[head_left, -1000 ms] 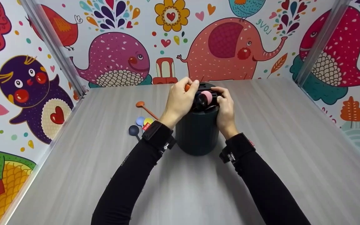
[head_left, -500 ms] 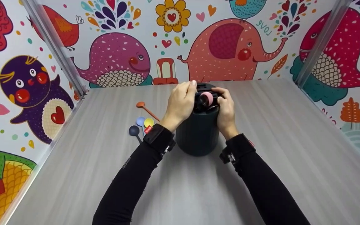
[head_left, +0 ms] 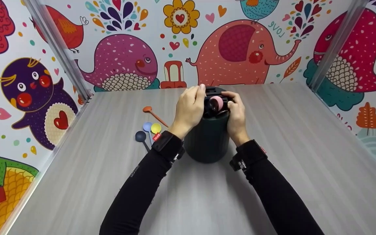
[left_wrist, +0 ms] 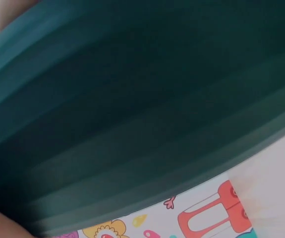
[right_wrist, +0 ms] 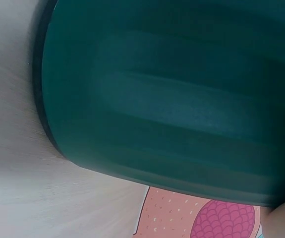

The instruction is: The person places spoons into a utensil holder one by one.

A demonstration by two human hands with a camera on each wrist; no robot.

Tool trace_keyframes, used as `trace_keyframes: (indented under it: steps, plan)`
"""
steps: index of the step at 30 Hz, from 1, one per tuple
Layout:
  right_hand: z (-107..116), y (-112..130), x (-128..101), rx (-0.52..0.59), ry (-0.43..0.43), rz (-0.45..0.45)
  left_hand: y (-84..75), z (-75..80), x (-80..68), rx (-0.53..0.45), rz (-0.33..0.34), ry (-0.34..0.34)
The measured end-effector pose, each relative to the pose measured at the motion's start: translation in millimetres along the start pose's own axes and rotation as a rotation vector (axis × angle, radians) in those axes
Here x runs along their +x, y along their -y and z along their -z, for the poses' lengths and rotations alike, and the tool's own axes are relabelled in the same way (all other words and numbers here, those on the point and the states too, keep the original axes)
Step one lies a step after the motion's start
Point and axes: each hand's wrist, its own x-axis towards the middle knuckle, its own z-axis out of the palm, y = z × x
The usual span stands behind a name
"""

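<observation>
Your black sleeves run forward over the pale wood-grain worktop [head_left: 305,137] to the dark teal ribbed plastic holder [head_left: 207,140], a round upright tub at the worktop's middle that fills both wrist views. Your left hand [head_left: 188,109] curls over the holder's left rim, fingertips at the slotted black top; whether it pinches anything there, I cannot tell. Your right hand [head_left: 237,114] wraps the right rim, fingers bent at the pink round-headed spoon [head_left: 216,102] standing in the top, so it appears to grip holder and spoon head together. The holder looks stiff and fairly light, tall enough to tip if pushed high up, so it probably takes best low on its ribbed wall. Left of the holder lie loose plastic spoons: dark blue [head_left: 140,136], light blue [head_left: 147,126], yellow [head_left: 156,128], and farther back a thin orange-brown one [head_left: 153,113]; likely light and slippery. On the far wall, beyond the holder, "LOVE" [head_left: 275,28] reads beside the elephant.
</observation>
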Motion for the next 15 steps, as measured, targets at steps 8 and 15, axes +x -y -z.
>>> trace_keyframes:
  steps: [8, 15]
  plan:
    - [0.1, -0.1, 0.8, 0.006, 0.001, 0.001, 0.4, 0.1, -0.9, -0.004, 0.008, -0.003]
    - [1.0, 0.7, 0.4, 0.001, 0.008, -0.006, 1.3, 1.7, -3.1, -0.03, -0.03, 0.015]
